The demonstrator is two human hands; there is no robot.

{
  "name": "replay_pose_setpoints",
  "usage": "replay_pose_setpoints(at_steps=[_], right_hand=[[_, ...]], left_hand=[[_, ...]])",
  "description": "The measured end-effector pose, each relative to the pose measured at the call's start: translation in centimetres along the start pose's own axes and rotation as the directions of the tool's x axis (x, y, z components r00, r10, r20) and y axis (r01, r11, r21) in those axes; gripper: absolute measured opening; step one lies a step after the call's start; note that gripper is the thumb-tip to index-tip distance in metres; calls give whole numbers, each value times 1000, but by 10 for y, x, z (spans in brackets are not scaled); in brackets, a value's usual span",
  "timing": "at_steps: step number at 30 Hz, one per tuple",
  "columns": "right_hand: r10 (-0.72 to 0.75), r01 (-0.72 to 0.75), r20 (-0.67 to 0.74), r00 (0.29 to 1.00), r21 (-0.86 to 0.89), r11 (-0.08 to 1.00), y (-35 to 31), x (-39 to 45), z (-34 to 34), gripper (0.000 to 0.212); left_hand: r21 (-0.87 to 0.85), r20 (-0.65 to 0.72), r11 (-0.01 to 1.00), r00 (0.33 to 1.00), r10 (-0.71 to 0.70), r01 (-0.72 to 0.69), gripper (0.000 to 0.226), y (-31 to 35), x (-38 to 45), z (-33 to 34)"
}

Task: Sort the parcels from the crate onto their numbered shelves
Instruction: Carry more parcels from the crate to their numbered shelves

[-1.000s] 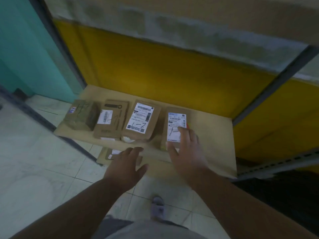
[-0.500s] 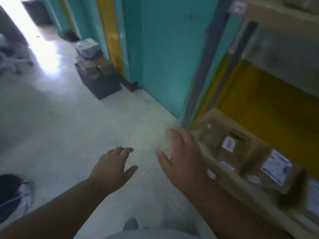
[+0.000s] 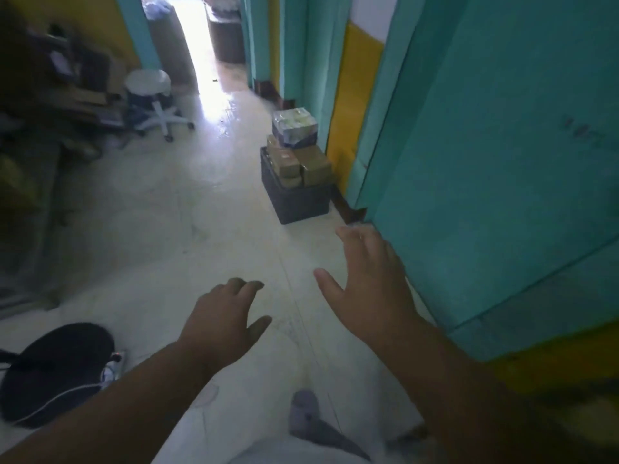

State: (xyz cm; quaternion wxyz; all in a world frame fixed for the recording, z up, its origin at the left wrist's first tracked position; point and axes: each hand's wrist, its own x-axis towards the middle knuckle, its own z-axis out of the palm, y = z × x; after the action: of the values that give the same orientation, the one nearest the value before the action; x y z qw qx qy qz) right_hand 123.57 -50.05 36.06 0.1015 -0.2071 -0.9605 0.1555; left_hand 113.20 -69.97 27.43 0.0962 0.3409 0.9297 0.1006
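Note:
A dark plastic crate (image 3: 301, 200) stands on the pale floor against the teal wall, well ahead of me. Brown cardboard parcels (image 3: 310, 167) fill its top, and a shiny plastic-wrapped parcel (image 3: 294, 126) lies on the pile. My left hand (image 3: 222, 321) hovers low over the floor with relaxed fingers and holds nothing. My right hand (image 3: 371, 284) is stretched forward with spread fingers, also empty, just short of the teal wall's corner. Both hands are far from the crate. The shelf is out of view.
A teal wall (image 3: 495, 162) with a yellow strip runs along the right. A white rolling stool (image 3: 152, 97) and dark cluttered furniture (image 3: 50, 95) stand at the left. A black bag (image 3: 53, 370) lies on the floor at lower left. A bright doorway (image 3: 201, 48) is ahead.
My view has swung left from the shelf of parcels to the hallway and crate. My right hand has let go of the labelled parcel on the shelf; both hands are now empty.

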Motion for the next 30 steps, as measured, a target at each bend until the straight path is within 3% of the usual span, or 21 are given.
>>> replay_pose_setpoints(at_steps=[4,9,14,17,22,27,30], right_hand=[[-98,98,58,993,5,995,-30,118,6,67],[-127,127,16,992,25,992,-68,258,47,64],[-88,90,-45,995,39,995,-97,384,78,60],[-18,21,-59,998,45,999,-99,445,73,62],[103,-102,-100,990,18,995,-64,545,76,66],[107,-101,-172,979,46,994,-22,662,96,59],[140,-136,-136,981,40,990,-11,731,97,60]], left_hand=[[-39,-28,993,994,-109,108,64,-41,68,-38],[-75,-78,983,981,-176,170,63,-116,173,-61],[-47,-85,995,992,-95,92,65,-183,317,-89],[-35,-8,998,999,-48,47,65,-199,394,-114],[-53,53,997,997,58,-55,64,-206,539,-130],[-98,18,988,993,118,-116,60,-196,684,-137],[-59,34,988,989,143,-140,60,-203,742,-155]])
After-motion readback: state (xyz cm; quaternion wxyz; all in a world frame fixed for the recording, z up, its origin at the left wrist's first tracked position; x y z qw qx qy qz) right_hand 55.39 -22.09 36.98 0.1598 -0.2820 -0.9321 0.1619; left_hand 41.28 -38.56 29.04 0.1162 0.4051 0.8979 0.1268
